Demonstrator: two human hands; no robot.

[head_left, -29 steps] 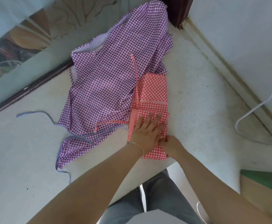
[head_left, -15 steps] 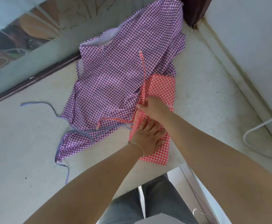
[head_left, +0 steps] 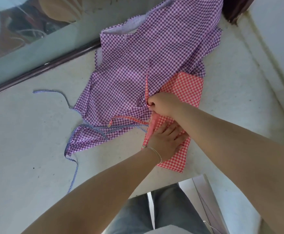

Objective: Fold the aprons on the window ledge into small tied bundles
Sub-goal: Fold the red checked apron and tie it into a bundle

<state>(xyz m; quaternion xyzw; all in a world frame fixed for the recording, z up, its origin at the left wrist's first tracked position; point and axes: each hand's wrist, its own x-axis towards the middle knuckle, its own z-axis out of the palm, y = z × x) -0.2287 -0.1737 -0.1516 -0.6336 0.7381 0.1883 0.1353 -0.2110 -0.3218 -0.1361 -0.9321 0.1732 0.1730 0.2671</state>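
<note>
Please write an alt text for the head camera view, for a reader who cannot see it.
A person's left hand presses flat on a folded red checked apron on a window ledge, while the right hand pinches its red strap. A purple checked apron lies spread beside it.

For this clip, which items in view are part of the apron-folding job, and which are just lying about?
In the job:
red checked apron, folded, on the ledge
its red strap, gripped by the right hand
left hand, pressing the fold flat
purple checked apron, spread out, unfolded

Lying about:
grey trousers
window pane
</note>
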